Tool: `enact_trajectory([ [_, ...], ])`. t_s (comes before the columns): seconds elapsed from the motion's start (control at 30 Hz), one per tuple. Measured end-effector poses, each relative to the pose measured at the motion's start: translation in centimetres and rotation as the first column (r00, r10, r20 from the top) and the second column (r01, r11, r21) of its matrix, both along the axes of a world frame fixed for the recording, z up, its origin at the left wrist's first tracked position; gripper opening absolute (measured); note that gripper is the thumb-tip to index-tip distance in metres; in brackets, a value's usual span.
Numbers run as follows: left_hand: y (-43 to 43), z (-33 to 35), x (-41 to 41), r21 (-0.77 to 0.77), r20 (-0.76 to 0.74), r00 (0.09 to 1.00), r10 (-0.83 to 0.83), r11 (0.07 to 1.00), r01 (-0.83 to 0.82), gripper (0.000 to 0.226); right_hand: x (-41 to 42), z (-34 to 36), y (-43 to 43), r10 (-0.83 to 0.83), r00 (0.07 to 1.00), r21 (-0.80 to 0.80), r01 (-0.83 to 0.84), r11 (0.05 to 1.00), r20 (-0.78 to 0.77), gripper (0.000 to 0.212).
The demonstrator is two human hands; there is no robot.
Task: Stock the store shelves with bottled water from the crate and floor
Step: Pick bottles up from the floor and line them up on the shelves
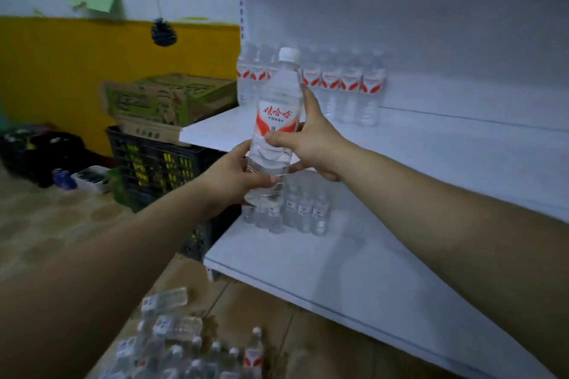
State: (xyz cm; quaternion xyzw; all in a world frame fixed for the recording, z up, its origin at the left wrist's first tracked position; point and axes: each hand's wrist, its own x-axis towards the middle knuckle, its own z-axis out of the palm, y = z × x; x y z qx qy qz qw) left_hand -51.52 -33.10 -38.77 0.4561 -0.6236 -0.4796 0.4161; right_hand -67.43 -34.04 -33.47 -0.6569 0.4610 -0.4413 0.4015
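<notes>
1. Head view: one red-labelled water bottle (278, 92) is held upright in front of the middle shelf (431, 157). The left hand (234, 181) wraps its base and the right hand (311, 138) pinches its label.
2. Best set it down flat-based at the end of the shelf row (351, 89), at 2 o'clock.
3. Counts: about seven bottles show in the row, roughly six small bottles (303, 212) stand at 6 o'clock, and the floor pile (184, 344) at 7 o'clock is too blurred to count.

Clear, white-capped water bottle (278, 111) stands upright before the white shelf (431, 148).
</notes>
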Motion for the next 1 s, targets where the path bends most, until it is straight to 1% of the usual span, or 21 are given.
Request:
enact_trajectory([
  [0.1, -5.0, 1.3, -4.1, -0.048, 0.14, 0.985, -0.097, 0.993, 0.104, 0.067, -4.6, 0.8, -2.4, -0.158, 0.985, 0.002, 0.159, 0.987, 0.073, 0.098],
  [0.17, -8.2, 2.1, -6.3, -0.094, 0.308, 0.945, -0.112, 0.985, 0.147, 0.068, -7.5, 1.5, -4.1, -0.255, 0.964, -0.014, 0.256, 0.966, 0.074, 0.099],
  [0.2, -9.8, 2.3, -7.0, -0.11, 0.411, 0.906, -0.1, 0.981, 0.158, 0.069, -8.8, 1.7, -5.0, -0.295, 0.953, -0.032, 0.298, 0.954, 0.069, 0.1],
  [0.27, -13.0, 2.0, -7.8, -0.129, 0.622, 0.782, -0.052, 0.977, 0.167, 0.068, -11.2, 2.0, -6.9, -0.351, 0.934, -0.063, 0.355, 0.933, 0.059, 0.102],
  [0.3, -14.5, 1.7, -7.8, -0.131, 0.696, 0.717, -0.026, 0.978, 0.163, 0.066, -12.3, 2.1, -7.9, -0.37, 0.928, -0.077, 0.372, 0.925, 0.047, 0.102],
  [0.33, -15.9, 1.2, -7.8, -0.123, 0.741, 0.672, -0.012, 0.98, 0.153, 0.065, -13.1, 1.9, -8.8, -0.384, 0.923, -0.086, 0.385, 0.919, 0.03, 0.102],
  [0.37, -17.1, 0.7, -7.7, -0.111, 0.763, 0.646, -0.008, 0.984, 0.142, 0.064, -13.8, 1.7, -9.7, -0.396, 0.918, -0.09, 0.396, 0.914, 0.012, 0.101],
  [0.43, -19.5, -0.3, -7.4, -0.093, 0.78, 0.626, 0.0, 0.989, 0.115, 0.064, -14.8, 1.0, -11.6, -0.408, 0.913, -0.094, 0.405, 0.909, -0.01, 0.098],
  [0.53, -22.6, -1.6, -6.2, -0.074, 0.805, 0.593, 0.02, 0.995, 0.067, 0.07, -15.0, -0.2, -14.4, -0.397, 0.918, -0.085, 0.396, 0.914, 0.002, 0.083],
  [0.57, -23.4, -1.8, -5.5, -0.068, 0.827, 0.561, 0.024, 0.996, 0.057, 0.078, -14.8, -0.4, -15.5, -0.395, 0.919, -0.082, 0.394, 0.916, 0.005, 0.078],
  [0.63, -25.2, -2.2, -3.9, -0.075, 0.879, 0.475, 0.044, 0.996, 0.048, 0.106, -13.8, -0.9, -17.8, -0.379, 0.925, -0.083, 0.378, 0.922, 0.001, 0.071],
  [0.67, -26.3, -2.4, -3.1, -0.075, 0.896, 0.441, 0.051, 0.997, 0.037, 0.116, -13.1, -1.0, -19.1, -0.365, 0.931, -0.089, 0.364, 0.927, 0.002, 0.069],
  [0.7, -27.2, -2.4, -2.4, -0.07, 0.905, 0.421, 0.056, 0.997, 0.018, 0.118, -12.2, -1.1, -20.3, -0.348, 0.937, -0.096, 0.347, 0.933, 0.002, 0.067],
  [0.77, -28.7, -2.1, -1.1, -0.076, 0.906, 0.418, 0.073, 0.997, -0.009, 0.11, -10.4, -1.4, -22.9, -0.317, 0.948, -0.107, 0.314, 0.943, -0.011, 0.064],
  [0.83, -30.0, -1.8, 0.2, -0.075, 0.908, 0.413, 0.074, 0.997, -0.015, 0.093, -8.6, -1.8, -25.1, -0.259, 0.961, -0.095, 0.25, 0.964, -0.1, 0.07],
  [0.87, -30.8, -1.8, 1.0, -0.077, 0.907, 0.413, 0.08, 0.997, -0.024, 0.092, -7.9, -2.0, -26.0, -0.215, 0.96, -0.079, 0.204, 0.976, -0.177, 0.077],
  [0.9, -31.2, -1.6, 1.9, -0.071, 0.907, 0.413, 0.082, 0.997, -0.041, 0.099, -7.2, -2.1, -26.7, -0.177, 0.949, -0.065, 0.166, 0.984, -0.26, 0.082],
  [0.93, -31.7, -1.6, 2.8, -0.068, 0.907, 0.412, 0.084, 0.996, -0.054, 0.11, -6.6, -2.4, -27.4, -0.161, 0.933, -0.066, 0.147, 0.987, -0.322, 0.082],
  [1.0, -32.6, -1.9, 4.3, -0.074, 0.911, 0.402, 0.093, 0.995, -0.062, 0.131, -5.3, -3.0, -28.7, -0.173, 0.918, -0.129, 0.135, 0.982, -0.358, 0.077],
])
